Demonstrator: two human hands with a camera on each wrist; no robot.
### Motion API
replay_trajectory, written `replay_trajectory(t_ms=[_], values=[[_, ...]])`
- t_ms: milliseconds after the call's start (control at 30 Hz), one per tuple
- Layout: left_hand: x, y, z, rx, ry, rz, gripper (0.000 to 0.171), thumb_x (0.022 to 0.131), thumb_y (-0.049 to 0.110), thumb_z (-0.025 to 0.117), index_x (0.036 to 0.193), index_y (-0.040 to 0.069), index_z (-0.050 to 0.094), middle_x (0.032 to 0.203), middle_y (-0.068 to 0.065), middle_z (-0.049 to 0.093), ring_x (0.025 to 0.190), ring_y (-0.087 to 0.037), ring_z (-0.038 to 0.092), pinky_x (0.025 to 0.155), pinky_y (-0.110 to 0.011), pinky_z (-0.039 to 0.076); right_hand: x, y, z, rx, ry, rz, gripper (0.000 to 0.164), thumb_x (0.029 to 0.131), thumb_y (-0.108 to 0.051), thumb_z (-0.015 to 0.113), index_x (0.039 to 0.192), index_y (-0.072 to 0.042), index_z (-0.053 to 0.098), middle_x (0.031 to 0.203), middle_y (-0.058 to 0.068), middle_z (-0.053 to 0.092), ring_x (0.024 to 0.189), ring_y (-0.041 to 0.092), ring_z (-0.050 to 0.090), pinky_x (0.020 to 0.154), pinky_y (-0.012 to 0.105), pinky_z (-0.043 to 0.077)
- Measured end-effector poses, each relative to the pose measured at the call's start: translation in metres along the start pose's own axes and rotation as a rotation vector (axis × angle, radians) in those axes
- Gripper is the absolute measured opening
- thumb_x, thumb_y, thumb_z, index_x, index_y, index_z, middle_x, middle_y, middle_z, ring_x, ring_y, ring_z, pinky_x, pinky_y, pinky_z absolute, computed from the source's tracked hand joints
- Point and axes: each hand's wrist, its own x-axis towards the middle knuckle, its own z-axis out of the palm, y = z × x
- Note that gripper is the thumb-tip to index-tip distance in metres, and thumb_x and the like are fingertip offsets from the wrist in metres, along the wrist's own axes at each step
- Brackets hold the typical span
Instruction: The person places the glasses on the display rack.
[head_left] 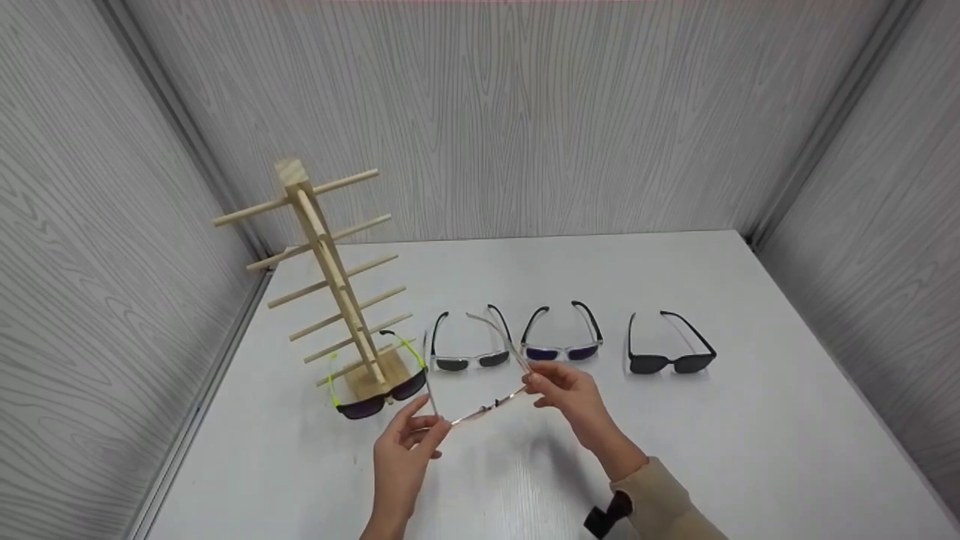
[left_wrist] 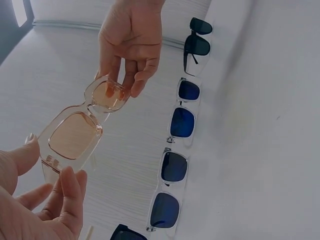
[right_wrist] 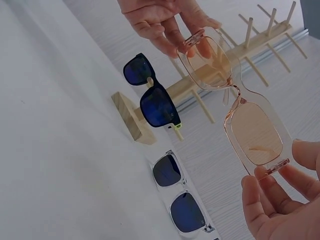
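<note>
1. Pinching the peach-lensed glasses [right_wrist: 255, 132] above the table [head_left: 750, 435], left hand [head_left: 405, 450] at eight o'clock, right hand [head_left: 574, 394] at two; fingers of both clamped on the frame's ends;
2. At nine o'clock from them, black-and-yellow sunglasses [head_left: 362, 407], low on the wooden stand [head_left: 337, 285];
3. Towards three, black sunglasses [head_left: 649, 364]; at twelve and two, clear-fronted sunglasses [head_left: 452, 364];
4. Towards ten, the stand's upper pegs [head_left: 345, 181].

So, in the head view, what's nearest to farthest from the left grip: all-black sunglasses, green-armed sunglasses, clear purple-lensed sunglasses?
1. Green-armed sunglasses, low on the wooden rack, just beyond the left grip.
2. Clear purple-lensed sunglasses, off to the right.
3. All-black sunglasses, farthest right.
</note>
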Motion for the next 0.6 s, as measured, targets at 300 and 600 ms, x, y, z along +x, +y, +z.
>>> replay_trajectory(t_ms=[300,600], values=[[-0.002,0.001,-0.008,0.012,0.056,0.019,0.053,0.075,0.021,0.079,0.123,0.013,0.059,0.092,-0.007,0.065,0.079,-0.019,0.064,0.059,-0.029,0.055,0.01,-0.002,0.011,0.001,-0.047,-0.031,0.038,0.089,-0.018,0.064,0.117,0.007,0.057,0.104,0.016,0.064,0.091,0.023,0.062,0.072,0.034,0.054],[-0.006,0.004,-0.018,0.04,0.128,0.016,0.051,0.076,0.027,0.077,0.122,0.014,0.06,0.092,-0.008,0.065,0.079,-0.019,0.062,0.06,-0.028,0.054,0.016,-0.004,0.024,-0.001,-0.1,-0.045,0.039,0.09,-0.021,0.064,0.117,0.006,0.057,0.103,0.018,0.063,0.092,0.027,0.062,0.072,0.034,0.053]])
